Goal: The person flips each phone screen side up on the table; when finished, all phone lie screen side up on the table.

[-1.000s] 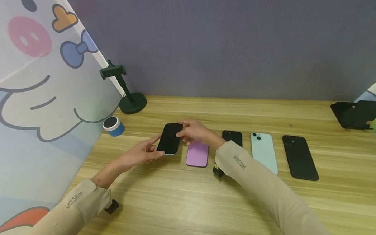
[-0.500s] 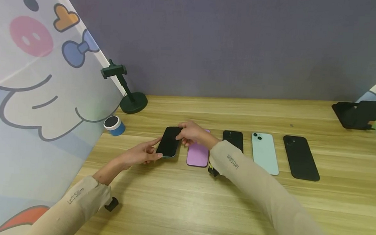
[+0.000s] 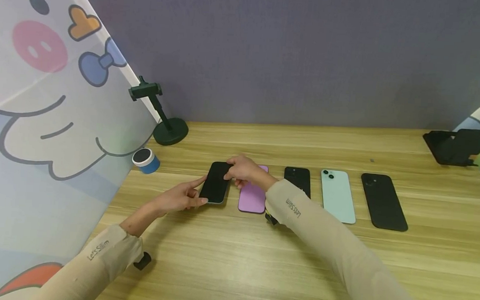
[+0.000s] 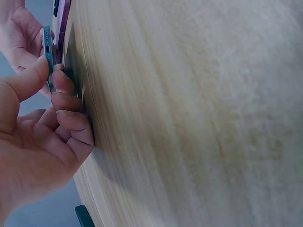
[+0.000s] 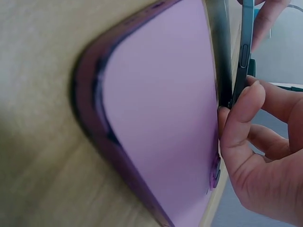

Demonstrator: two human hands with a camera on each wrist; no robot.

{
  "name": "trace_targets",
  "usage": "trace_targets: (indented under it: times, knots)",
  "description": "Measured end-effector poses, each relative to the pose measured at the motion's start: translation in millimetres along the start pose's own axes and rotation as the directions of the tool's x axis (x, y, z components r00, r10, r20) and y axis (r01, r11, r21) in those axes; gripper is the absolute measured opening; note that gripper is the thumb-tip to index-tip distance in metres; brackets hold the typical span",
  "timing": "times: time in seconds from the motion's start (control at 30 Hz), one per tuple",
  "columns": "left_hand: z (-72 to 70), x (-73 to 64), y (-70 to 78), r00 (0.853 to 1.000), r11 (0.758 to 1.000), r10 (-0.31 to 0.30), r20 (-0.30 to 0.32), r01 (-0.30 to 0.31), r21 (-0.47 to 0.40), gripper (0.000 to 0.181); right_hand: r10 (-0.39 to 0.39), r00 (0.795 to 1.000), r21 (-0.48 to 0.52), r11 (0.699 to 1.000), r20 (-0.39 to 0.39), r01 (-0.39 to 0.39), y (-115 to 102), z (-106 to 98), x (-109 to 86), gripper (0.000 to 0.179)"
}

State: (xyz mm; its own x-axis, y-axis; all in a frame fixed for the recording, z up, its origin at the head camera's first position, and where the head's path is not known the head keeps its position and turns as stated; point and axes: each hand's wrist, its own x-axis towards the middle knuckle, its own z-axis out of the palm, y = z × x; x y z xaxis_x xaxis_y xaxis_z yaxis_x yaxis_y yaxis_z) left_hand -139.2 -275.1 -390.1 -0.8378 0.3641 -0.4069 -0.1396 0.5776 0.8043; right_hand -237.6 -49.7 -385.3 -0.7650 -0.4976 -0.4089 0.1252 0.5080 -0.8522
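Note:
A smartphone [image 3: 215, 184] with a dark screen facing up is held between both hands, over the table left of a purple phone [image 3: 252, 199]. My left hand [image 3: 178, 196] pinches its near left corner, thumb on top and fingers beneath, as the left wrist view shows along the greenish bottom edge of the smartphone [image 4: 47, 40]. At the far right corner, my right hand [image 3: 244, 169] grips it between thumb and fingers. The right wrist view shows the side of the smartphone [image 5: 244, 52] close to the purple phone [image 5: 156, 94], which lies back up on the table.
To the right lie a black phone [image 3: 298, 177], a mint phone [image 3: 338, 197] and another black phone [image 3: 384, 202], all back up. A dark phone stand [image 3: 170, 131] and a blue jar [image 3: 148, 163] are at the left. A black folding stand [image 3: 459, 147] sits far right.
Both hands have brought the smartphone slightly nearer to me and lower over the table. Over the last half second it has hardly moved. The other phones stay where they were.

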Motion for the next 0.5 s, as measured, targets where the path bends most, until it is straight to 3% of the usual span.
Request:
trace_targets:
  times: [0.4,0.5]
  knots:
    - [3.2,-0.8,-1.5,1.000,0.997,0.030,-0.003,-0.030,0.073,0.087,-0.004,1.000,-0.157,0.988,0.007,0.005,-5.5,-2.9,-3.1,0.072]
    - [4.5,-1.4,1.0,1.000,0.997,0.007,-0.017,-0.005,0.083,0.089,-0.005,1.000,-0.164,0.986,0.008,0.006,-5.5,-2.6,-2.4,0.072]
